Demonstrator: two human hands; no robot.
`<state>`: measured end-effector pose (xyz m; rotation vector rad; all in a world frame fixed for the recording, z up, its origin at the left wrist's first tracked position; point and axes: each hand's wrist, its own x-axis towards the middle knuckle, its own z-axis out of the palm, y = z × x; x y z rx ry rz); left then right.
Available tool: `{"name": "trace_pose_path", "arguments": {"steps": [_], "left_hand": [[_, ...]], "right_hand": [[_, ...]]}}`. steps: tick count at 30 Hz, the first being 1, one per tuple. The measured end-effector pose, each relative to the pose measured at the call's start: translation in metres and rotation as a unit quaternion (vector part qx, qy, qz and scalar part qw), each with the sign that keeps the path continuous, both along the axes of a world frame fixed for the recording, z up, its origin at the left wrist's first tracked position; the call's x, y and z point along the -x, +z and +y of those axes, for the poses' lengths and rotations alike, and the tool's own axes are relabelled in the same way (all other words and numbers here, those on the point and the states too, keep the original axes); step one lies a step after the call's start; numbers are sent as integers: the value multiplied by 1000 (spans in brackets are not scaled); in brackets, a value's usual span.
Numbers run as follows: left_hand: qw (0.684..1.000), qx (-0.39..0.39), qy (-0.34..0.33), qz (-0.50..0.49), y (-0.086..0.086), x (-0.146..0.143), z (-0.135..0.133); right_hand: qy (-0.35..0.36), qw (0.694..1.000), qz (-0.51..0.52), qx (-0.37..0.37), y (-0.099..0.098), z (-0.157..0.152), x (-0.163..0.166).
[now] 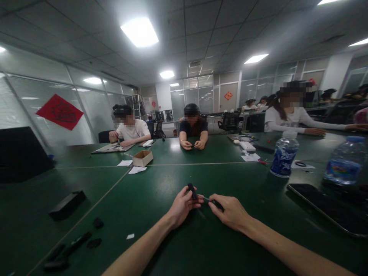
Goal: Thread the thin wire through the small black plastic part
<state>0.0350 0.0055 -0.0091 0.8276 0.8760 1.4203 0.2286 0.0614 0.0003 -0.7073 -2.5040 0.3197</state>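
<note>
Left hand [181,207]: fingers clamped round a small black part [191,190], held upright at the hand's 12 o'clock, above the green table [161,241]
Right hand [230,211]: pinched shut on a thin tool [207,199], perhaps a screwdriver, too blurred to be sure; tip points to 9 o'clock, at the part
Around: cardboard box [143,157] at 11 o'clock; water bottle [284,155] at 2 o'clock; loose black pieces [67,205] at 8 o'clock

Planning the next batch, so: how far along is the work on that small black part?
Done: nothing visibly finished. In hand: the left hand grips a small black part while the right hand points a thin tool at it. Left: several loose black pieces lie untouched on the table, off to the left.
</note>
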Motion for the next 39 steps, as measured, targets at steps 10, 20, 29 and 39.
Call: {"name": "trace_pose_path", "arguments": {"steps": [10, 20, 29, 39], "left_hand": [[1000, -4, 19, -17, 1, 0, 0], [999, 4, 32, -31, 6, -2, -2], [998, 5, 45, -33, 3, -1, 0], [998, -15, 62, -27, -5, 1, 4]], "right_hand": [[12, 1000, -10, -15, -1, 0, -2], [15, 1000, 1, -15, -2, -1, -1], [12, 998, 6, -56, -2, -1, 0], [12, 998, 0, -69, -3, -1, 0]]}}
